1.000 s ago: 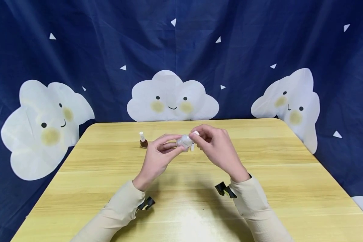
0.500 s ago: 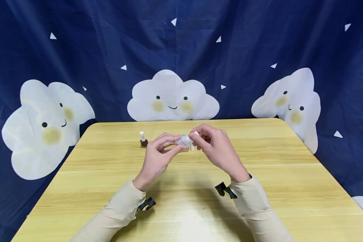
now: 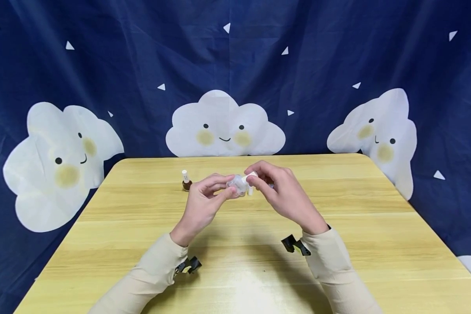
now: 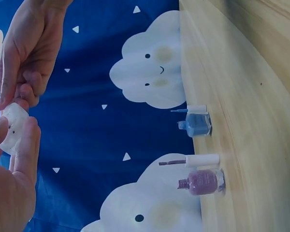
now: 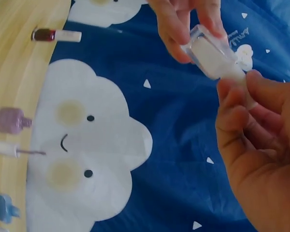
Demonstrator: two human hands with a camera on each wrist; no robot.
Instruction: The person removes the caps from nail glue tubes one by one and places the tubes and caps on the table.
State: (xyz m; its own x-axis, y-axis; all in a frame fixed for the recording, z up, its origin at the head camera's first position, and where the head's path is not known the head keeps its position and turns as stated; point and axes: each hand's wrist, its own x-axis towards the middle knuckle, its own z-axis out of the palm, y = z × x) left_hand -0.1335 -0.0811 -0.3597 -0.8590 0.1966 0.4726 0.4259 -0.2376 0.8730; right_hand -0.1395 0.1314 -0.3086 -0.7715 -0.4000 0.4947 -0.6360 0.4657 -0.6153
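My left hand (image 3: 201, 201) holds a clear nail polish bottle (image 3: 237, 185) with whitish contents between thumb and fingers, above the table. My right hand (image 3: 283, 192) pinches its white cap (image 3: 249, 176) with thumb and curled fingers. In the right wrist view the bottle (image 5: 210, 53) lies slanted, its cap end running into the right fingertips, which partly hide the cap. In the left wrist view the left fingers (image 4: 26, 154) are around the bottle (image 4: 14, 126), and the right hand (image 4: 31, 63) reaches to it from above.
A dark red nail polish bottle (image 3: 186, 185) stands capped at the back left of the wooden table (image 3: 141, 244). A purple bottle (image 4: 203, 182) and a blue bottle (image 4: 199, 124) stand uncapped, each beside its white cap with brush pointing up. A blue cloud-printed curtain (image 3: 259, 52) hangs behind.
The bottle has shifted slightly left with my left hand. The cap tilts differently in my right fingers, and more of it shows. The dark red bottle stays put.
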